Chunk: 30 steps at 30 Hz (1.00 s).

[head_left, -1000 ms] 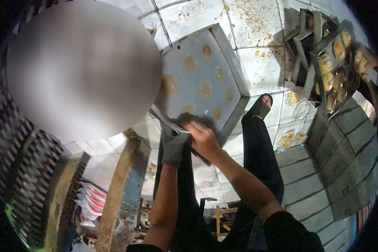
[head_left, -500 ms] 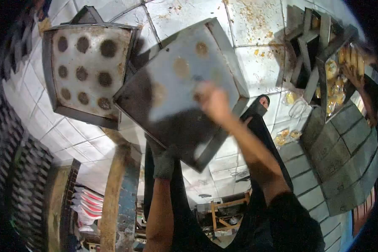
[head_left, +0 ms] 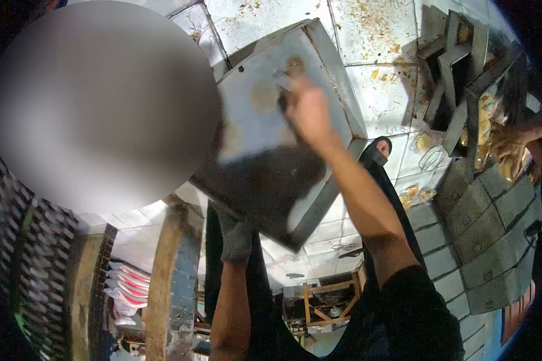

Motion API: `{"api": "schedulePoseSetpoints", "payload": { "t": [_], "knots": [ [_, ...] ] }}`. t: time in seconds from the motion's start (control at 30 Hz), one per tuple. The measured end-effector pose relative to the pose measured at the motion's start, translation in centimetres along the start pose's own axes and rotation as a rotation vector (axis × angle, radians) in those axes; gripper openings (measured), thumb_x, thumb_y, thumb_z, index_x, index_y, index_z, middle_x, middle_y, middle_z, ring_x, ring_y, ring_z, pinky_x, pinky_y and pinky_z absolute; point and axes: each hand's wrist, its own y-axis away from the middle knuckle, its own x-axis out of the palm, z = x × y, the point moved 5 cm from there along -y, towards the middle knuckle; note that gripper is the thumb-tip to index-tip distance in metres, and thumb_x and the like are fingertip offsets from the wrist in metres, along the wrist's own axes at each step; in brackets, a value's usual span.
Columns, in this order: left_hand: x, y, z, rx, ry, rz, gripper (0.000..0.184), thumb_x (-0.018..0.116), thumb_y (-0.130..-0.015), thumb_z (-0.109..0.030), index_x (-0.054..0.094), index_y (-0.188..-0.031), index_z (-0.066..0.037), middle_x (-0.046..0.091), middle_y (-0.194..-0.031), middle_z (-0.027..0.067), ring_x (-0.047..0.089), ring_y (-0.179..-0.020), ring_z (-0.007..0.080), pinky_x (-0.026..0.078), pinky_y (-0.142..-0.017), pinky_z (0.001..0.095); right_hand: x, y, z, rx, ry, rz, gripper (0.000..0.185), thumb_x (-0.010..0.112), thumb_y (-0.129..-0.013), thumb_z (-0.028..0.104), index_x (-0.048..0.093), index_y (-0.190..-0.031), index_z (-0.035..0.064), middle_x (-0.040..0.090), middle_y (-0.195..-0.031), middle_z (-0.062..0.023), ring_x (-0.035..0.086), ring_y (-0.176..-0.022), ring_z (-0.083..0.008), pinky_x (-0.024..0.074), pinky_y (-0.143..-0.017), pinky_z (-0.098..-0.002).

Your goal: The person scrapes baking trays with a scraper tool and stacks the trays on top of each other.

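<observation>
A dark metal baking tray [head_left: 271, 162] with raised sides is tilted in front of me, its flat face marked by round brown stains. My left hand [head_left: 235, 237], in a grey glove, grips the tray's lower left edge; its fingers are mostly hidden behind the rim. My right hand [head_left: 310, 114] is bare and smeared by motion, closed over the upper part of the tray. From it sticks a small scraper-like tool [head_left: 282, 78], blurred, at the tray's face beside a brown stain [head_left: 294, 65].
White floor tiles [head_left: 376, 90] carry brown crumbs. To the right, metal trays [head_left: 457, 66] stand stacked near packed yellow baked goods [head_left: 483, 120], where another person's hand [head_left: 509, 147] reaches in. Grey cartons [head_left: 482, 240] lie below. A blurred oval covers the upper left.
My right hand has moved up across the tray's face with the tool. The tray has shifted slightly right and down. The other person's hand at the right has moved lower.
</observation>
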Motion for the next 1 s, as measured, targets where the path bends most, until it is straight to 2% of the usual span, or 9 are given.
{"api": "schedulePoseSetpoints", "payload": {
  "t": [0.2, 0.27, 0.4, 0.47, 0.53, 0.6, 0.73, 0.83, 1.0],
  "knots": [
    [0.2, 0.2, 3.6, 0.137, 0.107, -0.163, 0.089, 0.071, -0.092, -0.016, 0.017, -0.161, -0.01, 0.032, -0.16, 0.0134, 0.036, -0.143, 0.0338, 0.034, -0.118, 0.0476, -1.6, -5.5, -8.2, 0.151, -0.055, -0.086, 0.027, 0.066, -0.089, 0.009, 0.068, -0.115, 0.0, 0.071, -0.086, -0.0237, 0.069, -0.085, -0.0436, 0.0555, -0.076, -0.0487],
    [2.2, 0.2, 2.6, 0.244, 0.395, -0.255, 0.073, 0.064, -0.095, -0.007, 0.028, -0.158, -0.009, 0.042, -0.155, 0.0113, 0.046, -0.136, 0.0332, 0.044, -0.111, 0.0476, -1.4, 1.9, -1.2, 0.164, -0.121, 0.417, 0.026, 0.064, -0.09, 0.012, 0.068, -0.112, -0.0018, 0.072, -0.101, -0.0244, 0.071, -0.097, -0.039, 0.0558, -0.084, -0.0471],
    [0.5, 0.3, 7.1, 0.275, 0.215, -0.309, 0.072, 0.068, -0.091, -0.009, 0.034, -0.155, -0.007, 0.046, -0.151, 0.0136, 0.05, -0.13, 0.0337, 0.045, -0.112, 0.0475, -1.9, 21.1, 6.8, -0.223, -0.184, 0.213, 0.032, 0.061, -0.087, 0.005, 0.07, -0.117, 0.0052, 0.07, -0.114, -0.0212, 0.066, -0.108, -0.0347, 0.0567, -0.093, -0.0468],
    [0.7, -0.2, 7.9, 0.25, 0.066, -0.32, 0.077, 0.071, -0.09, -0.012, 0.033, -0.156, -0.007, 0.045, -0.151, 0.014, 0.052, -0.128, 0.0327, 0.044, -0.114, 0.046, -2.0, 20.3, 0.1, -0.119, -0.035, -0.018, 0.033, 0.06, -0.086, 0.003, 0.069, -0.117, 0.0027, 0.07, -0.106, -0.0214, 0.069, -0.104, -0.0337, 0.0581, -0.088, -0.0453],
    [3.1, 0.1, 5.0, 0.298, 0.691, -0.16, 0.065, 0.067, -0.093, -0.011, 0.04, -0.15, -0.003, 0.052, -0.142, 0.0142, 0.056, -0.123, 0.0313, 0.048, -0.109, 0.044, -1.7, 17.2, -10.1, 0.393, -0.034, 0.184, 0.035, 0.062, -0.084, 0.001, 0.068, -0.118, 0.0017, 0.071, -0.104, -0.0234, 0.072, -0.095, -0.0361, 0.059, -0.081, -0.0463],
    [1.5, 0.3, 5.8, 0.146, 0.243, -0.46, 0.057, 0.063, -0.094, -0.009, 0.043, -0.146, -0.001, 0.053, -0.141, 0.0159, 0.055, -0.124, 0.0306, 0.05, -0.107, 0.0428, -1.5, 12.9, -18.4, 0.213, 0.139, -0.12, 0.029, 0.066, -0.093, 0.01, 0.064, -0.119, -0.0028, 0.069, -0.087, -0.0242, 0.067, -0.084, -0.0475, 0.054, -0.074, -0.0524],
    [1.1, 0.3, 6.2, 0.218, 0.418, -0.272, 0.055, 0.06, -0.093, -0.008, 0.043, -0.145, -0.002, 0.052, -0.141, 0.018, 0.055, -0.124, 0.0325, 0.05, -0.107, 0.0446, -2.7, 10.1, -22.7, 0.282, 0.009, -0.11, 0.032, 0.074, -0.089, 0.021, 0.068, -0.108, -0.0049, 0.072, -0.097, -0.0266, 0.071, -0.085, -0.0427, 0.0564, -0.073, -0.0492],
    [4.2, 0.9, 3.4, 0.214, 0.443, -0.185, 0.056, 0.059, -0.094, -0.008, 0.041, -0.146, -0.004, 0.052, -0.14, 0.0177, 0.055, -0.122, 0.0327, 0.051, -0.104, 0.0455, -1.0, 15.5, -17.0, 0.601, -0.489, 0.399, 0.044, 0.08, -0.083, 0.028, 0.068, -0.109, -0.0047, 0.074, -0.094, -0.0211, 0.072, -0.091, -0.0361, 0.0558, -0.082, -0.0477],
    [5.6, 3.3, 2.2, 0.334, 0.343, -0.158, 0.061, 0.062, -0.092, -0.007, 0.039, -0.148, -0.01, 0.052, -0.137, 0.0142, 0.054, -0.12, 0.0296, 0.052, -0.103, 0.0457, -1.9, 27.0, 1.9, 0.251, -0.728, 0.455, 0.047, 0.072, -0.077, 0.006, 0.067, -0.123, 0.0025, 0.069, -0.114, -0.0262, 0.065, -0.11, -0.0455, 0.0518, -0.098, -0.0467]
  ]
}}
